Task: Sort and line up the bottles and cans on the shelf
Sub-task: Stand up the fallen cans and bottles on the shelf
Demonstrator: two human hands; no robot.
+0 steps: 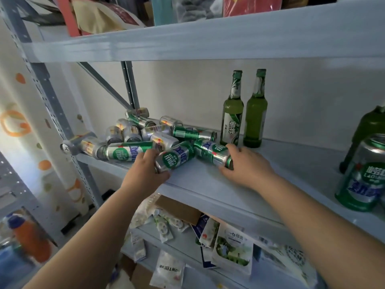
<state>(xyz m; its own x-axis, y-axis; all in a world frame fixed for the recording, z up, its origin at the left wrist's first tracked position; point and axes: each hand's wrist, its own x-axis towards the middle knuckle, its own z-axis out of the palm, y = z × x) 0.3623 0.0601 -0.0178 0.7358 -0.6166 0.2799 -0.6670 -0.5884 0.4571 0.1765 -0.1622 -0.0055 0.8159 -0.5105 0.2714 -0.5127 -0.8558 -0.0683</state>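
A heap of several silver-and-green beer cans (pixel 133 130) lies on its side at the left of the pale blue shelf (pixel 208 184). My left hand (pixel 145 172) is closed around the end of one lying green can (pixel 177 156). My right hand (pixel 243 163) grips the end of another lying green can (pixel 210 150) beside it. Two green glass bottles (pixel 232 113) (pixel 255 113) stand upright side by side at the back wall. At the right edge stand an upright green can (pixel 362 176) and a dark green bottle (pixel 366 130) behind it.
A grey slotted upright post (pixel 52 105) and a diagonal brace (pixel 104 84) bound the shelf's left end. The upper shelf (pixel 208 42) overhangs close above. Below lie a cardboard box (pixel 179 209) and loose packets (pixel 231 247). An orange bottle (pixel 29 236) stands lower left.
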